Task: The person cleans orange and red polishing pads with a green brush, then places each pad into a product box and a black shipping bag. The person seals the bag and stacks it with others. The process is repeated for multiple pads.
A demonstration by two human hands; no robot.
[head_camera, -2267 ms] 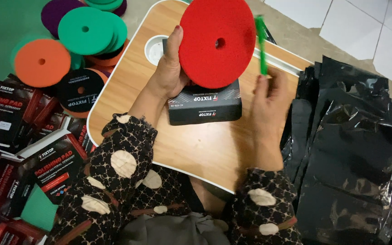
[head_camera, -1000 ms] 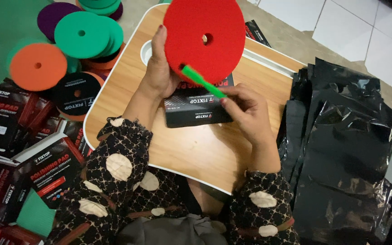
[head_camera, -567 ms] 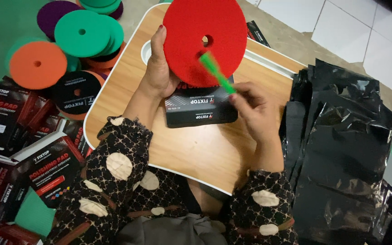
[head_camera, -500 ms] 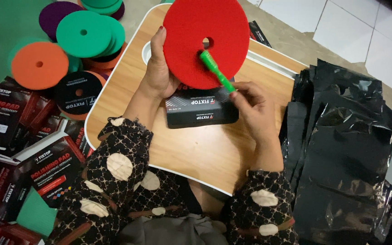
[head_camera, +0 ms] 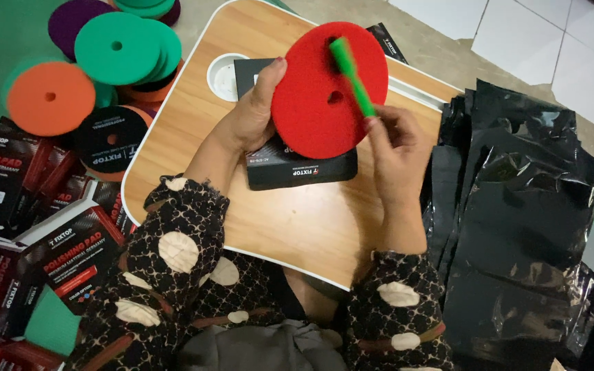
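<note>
Two hands at work over the small wooden lap table point(head_camera: 297, 227); my left hand point(head_camera: 252, 113) clasps the red foam disc point(head_camera: 311, 96) by its left edge, thumb across the front face, fingers hidden behind; the disc stands tilted up above the table, just over a black box point(head_camera: 297, 168) lying flat on the wood; my right hand point(head_camera: 397, 148) pinches the lower end of a green brush point(head_camera: 352, 74), its upper end pressed onto the red face above the centre hole.

Judgement on doing this well: keep the left hold firm but at the rim only, so the foam does not buckle under the brush; support from behind with the hidden fingers seems necessary, since the disc looks soft; light strokes along the face, working around the hole rather than into it; turn the disc in the left hand instead of twisting the right wrist; keep the disc over the table so any lint falls on the wood and not into my lap.

Surroundings: green, orange and purple discs point(head_camera: 115, 48) stacked at upper left, well apart; printed black-and-red cartons point(head_camera: 42, 254) at left; a heap of glossy black bags point(head_camera: 524, 206) at right, near my right forearm; risk of the sleeve brushing them is small.
</note>
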